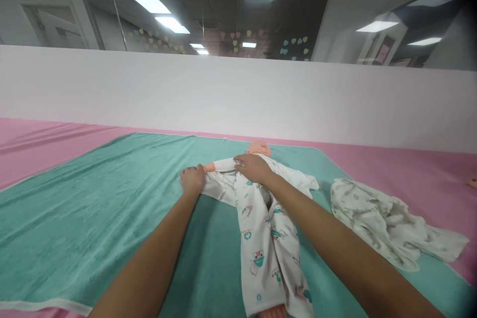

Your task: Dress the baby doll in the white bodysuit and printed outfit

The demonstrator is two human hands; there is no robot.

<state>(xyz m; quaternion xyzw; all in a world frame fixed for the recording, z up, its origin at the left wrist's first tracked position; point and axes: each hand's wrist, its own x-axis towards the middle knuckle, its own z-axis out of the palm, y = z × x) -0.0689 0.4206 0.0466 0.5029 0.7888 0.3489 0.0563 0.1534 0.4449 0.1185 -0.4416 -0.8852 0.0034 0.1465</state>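
A baby doll (pixel 260 147) lies on its back, head away from me, in a white romper (pixel 257 238) printed with small coloured pictures. My left hand (pixel 192 179) is closed around the doll's hand at the end of its outstretched arm (pixel 209 167). A white sleeve (pixel 224 164) covers that arm above the wrist. My right hand (pixel 255 168) lies over the doll's shoulder, its fingers closed on the upper sleeve. Loose white cloth (pixel 220 188) spreads beneath the arm. The doll's feet (pixel 274 312) show at the romper's leg ends; my right forearm hides part of its body.
A crumpled white printed garment (pixel 387 218) lies to the right. The doll rests on a teal blanket (pixel 93 213) over a pink cover (pixel 395 169). A low white wall (pixel 186 92) runs behind, with a glass or mirrored panel (pixel 223 10) above it.
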